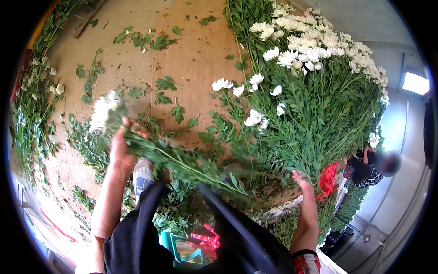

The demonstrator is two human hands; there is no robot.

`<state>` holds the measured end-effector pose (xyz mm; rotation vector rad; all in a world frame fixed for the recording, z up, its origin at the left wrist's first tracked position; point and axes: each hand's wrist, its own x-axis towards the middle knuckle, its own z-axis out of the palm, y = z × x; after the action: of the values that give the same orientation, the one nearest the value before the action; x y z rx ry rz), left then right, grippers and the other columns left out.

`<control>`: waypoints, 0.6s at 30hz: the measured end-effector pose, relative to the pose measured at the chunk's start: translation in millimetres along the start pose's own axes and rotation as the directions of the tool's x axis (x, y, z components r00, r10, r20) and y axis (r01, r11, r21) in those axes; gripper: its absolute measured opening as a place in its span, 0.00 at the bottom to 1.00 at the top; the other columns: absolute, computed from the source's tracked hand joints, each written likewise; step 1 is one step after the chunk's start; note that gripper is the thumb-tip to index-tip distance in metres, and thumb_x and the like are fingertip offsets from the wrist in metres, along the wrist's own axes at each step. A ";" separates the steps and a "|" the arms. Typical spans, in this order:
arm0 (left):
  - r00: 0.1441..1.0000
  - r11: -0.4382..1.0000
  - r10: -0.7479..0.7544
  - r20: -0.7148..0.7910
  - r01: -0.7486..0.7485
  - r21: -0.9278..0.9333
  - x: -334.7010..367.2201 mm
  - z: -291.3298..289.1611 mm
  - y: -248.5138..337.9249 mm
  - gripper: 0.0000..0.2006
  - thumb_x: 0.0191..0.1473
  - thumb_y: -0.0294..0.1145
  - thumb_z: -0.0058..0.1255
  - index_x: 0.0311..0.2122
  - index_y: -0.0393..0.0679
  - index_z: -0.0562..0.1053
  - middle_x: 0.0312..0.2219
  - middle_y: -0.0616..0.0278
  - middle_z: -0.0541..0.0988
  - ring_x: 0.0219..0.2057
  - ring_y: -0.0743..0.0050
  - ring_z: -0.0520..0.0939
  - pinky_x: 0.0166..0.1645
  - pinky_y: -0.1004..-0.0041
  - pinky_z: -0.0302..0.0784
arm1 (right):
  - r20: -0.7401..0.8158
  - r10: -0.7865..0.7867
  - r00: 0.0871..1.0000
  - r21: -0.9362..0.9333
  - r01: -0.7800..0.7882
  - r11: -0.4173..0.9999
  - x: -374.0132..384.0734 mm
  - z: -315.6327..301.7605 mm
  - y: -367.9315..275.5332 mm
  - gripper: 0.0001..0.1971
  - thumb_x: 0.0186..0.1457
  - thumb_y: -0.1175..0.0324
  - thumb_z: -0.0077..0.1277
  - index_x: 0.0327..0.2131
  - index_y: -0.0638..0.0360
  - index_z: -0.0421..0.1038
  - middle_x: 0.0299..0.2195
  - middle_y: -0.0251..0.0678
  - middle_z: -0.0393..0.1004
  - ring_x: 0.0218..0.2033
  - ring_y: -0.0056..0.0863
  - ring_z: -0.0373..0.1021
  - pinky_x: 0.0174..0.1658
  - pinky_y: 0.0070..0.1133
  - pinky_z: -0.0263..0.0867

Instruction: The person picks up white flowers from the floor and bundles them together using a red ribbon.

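My left hand (124,142) is closed around a bunch of white chrysanthemums (178,162). Its white heads, smeared by motion, point up and left, and its leafy stems slant down to the right across my knees. On the right, my right hand (301,179) has its fingers stretched out beside the lower stems of a big heap of white chrysanthemums (315,100). Nothing shows in that hand. Several looser white blooms (255,118) lie along the heap's left side.
Cut leaves (166,83) litter the brown board floor (196,36). More stems (34,118) line the left edge. Between my legs are a teal plastic stool (169,242) and pink ribbon (207,239). Red wrapping (327,179) lies right of my right hand. Another person (365,169) is at far right.
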<state>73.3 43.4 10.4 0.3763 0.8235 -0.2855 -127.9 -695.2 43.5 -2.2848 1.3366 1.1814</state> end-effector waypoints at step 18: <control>0.931 0.923 -0.361 0.048 0.350 0.157 -6.7 19.2 -65.1 0.12 0.62 0.47 0.46 0.34 0.51 0.69 0.23 0.67 0.70 0.30 0.63 0.76 0.43 0.58 0.75 | -0.279 -0.564 0.777 0.075 0.604 0.794 -210.7 34.2 -264.0 0.12 0.58 0.64 0.52 0.43 0.56 0.76 0.29 0.43 0.79 0.22 0.32 0.75 0.24 0.26 0.70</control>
<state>56.3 -22.6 13.5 0.3488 0.7958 -0.6998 15.8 -400.1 130.5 -2.5001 0.6382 0.5723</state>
